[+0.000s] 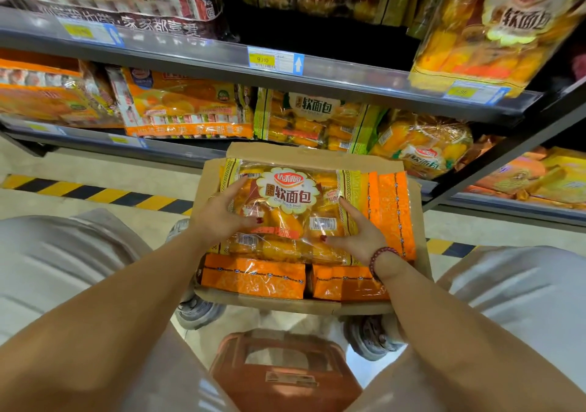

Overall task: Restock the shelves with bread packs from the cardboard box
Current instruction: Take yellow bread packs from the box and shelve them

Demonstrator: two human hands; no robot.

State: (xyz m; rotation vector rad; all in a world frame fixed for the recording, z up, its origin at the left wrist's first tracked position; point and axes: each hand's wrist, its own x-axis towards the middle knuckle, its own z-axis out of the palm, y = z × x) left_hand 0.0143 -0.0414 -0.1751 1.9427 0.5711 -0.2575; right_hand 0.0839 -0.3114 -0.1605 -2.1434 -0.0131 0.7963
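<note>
Gripping bread pack, both hands, box.

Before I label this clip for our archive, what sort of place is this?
Most likely a grocery store aisle during restocking. Metal shelves carry price tags under rows of packaged bread, and both hands rest on a bread pack in an open cardboard box on the floor.

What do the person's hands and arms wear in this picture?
Both forearms are bare, with no sleeves in view. The left hand has a thin ring on one finger. The right hand has a dark red bead bracelet at the wrist. The nails are painted dark red.
</note>
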